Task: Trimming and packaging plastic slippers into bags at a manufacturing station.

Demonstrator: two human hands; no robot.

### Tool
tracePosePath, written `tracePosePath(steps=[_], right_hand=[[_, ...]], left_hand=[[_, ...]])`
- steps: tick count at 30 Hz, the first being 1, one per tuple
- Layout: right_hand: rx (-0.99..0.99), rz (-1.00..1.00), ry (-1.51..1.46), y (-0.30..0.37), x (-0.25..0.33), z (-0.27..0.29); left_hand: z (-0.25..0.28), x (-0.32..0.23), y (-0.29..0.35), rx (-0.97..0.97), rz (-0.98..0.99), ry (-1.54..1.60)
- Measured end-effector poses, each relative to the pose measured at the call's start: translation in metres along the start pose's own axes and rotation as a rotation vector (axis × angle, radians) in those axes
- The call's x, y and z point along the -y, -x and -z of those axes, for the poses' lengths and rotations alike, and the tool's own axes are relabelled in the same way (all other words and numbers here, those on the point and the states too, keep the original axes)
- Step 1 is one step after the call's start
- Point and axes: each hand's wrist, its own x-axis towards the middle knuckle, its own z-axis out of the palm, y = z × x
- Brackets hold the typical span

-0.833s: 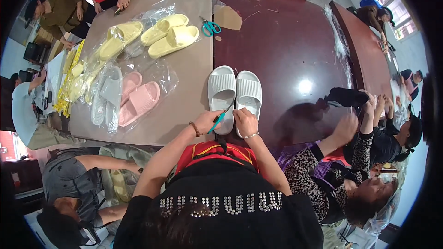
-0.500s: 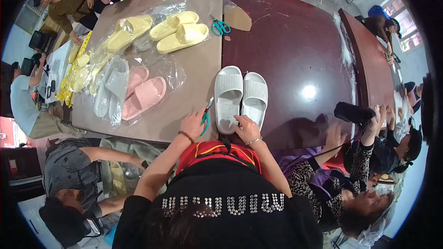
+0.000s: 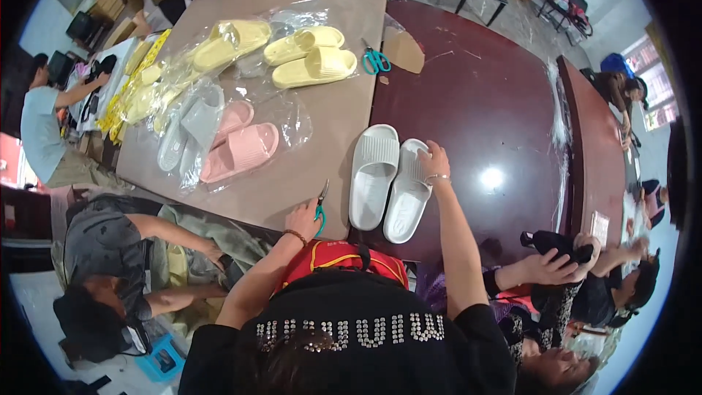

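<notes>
The white pair, left slipper (image 3: 371,201) and right slipper (image 3: 408,208), lies sole down on the near tabletop (image 3: 461,102), toes far, the right one slightly askew. The right hand (image 3: 436,159) bends its fingers over the right slipper's outer edge by the strap; whether they pinch it, I cannot tell. The left hand (image 3: 303,221) is closed around the scissors (image 3: 319,213), blades pointing far and clear of both slippers, so no cutting seems under way. The white pair looks fully shaped but unbagged; whether any edge is left rough is too small to tell. Farther left, the pink pair (image 3: 248,152) and grey pair (image 3: 199,121) lie in clear bags, apparently further along, with yellow slippers (image 3: 314,67) among clear film beyond. More scissors (image 3: 376,62) lie far, beside cardboard (image 3: 404,51).
</notes>
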Motion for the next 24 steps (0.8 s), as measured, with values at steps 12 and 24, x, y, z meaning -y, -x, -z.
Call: tracePosePath(steps=[12,24], right_hand=[[0.236,0.078,0.274,-0.067,-0.017,-0.029],[0.669,-0.238,-1.115,0.108,0.136,-0.085]], left_hand=[[-0.012,-0.011,0.002,0.015,0.118,-0.008],[0.007,0.06,-0.006,-0.054,0.219,0.084]])
